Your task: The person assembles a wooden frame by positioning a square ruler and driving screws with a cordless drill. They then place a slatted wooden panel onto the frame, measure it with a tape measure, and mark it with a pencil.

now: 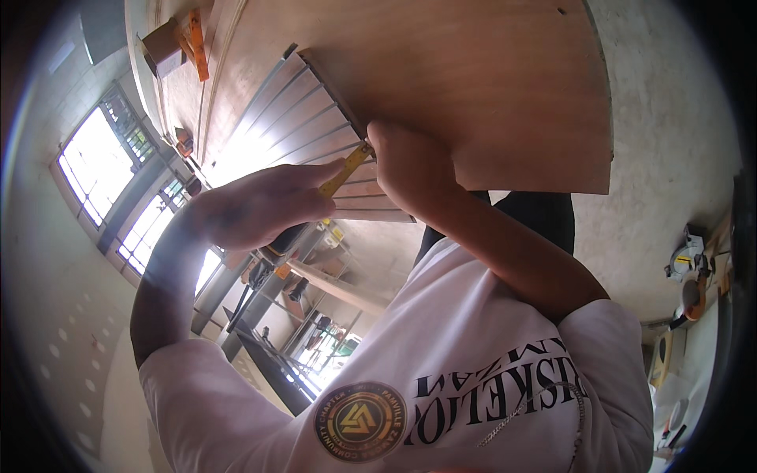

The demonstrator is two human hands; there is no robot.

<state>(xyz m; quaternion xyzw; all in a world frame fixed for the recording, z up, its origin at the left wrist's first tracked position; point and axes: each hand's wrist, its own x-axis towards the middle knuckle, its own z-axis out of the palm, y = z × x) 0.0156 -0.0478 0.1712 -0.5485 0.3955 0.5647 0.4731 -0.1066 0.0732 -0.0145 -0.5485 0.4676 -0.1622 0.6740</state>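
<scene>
White shirt [489, 370] closest. Left hand [264, 206] loosely pinches yellow tape [345, 171], extended over slatted panel [309, 120]; right hand [414, 167] curled at its end (grip hidden, can't tell). Measuring seems underway, unfinished.

Area type: workshop. From where I stand, the indicators are a broad wooden worktop [505, 94], a yellow measuring tape [337, 180], a power tool [688, 258] and a pale-spotted wall [75, 355].

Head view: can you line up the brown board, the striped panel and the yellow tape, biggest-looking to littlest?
1. Brown board, by far
2. Striped panel
3. Yellow tape, partly hidden by hands
</scene>
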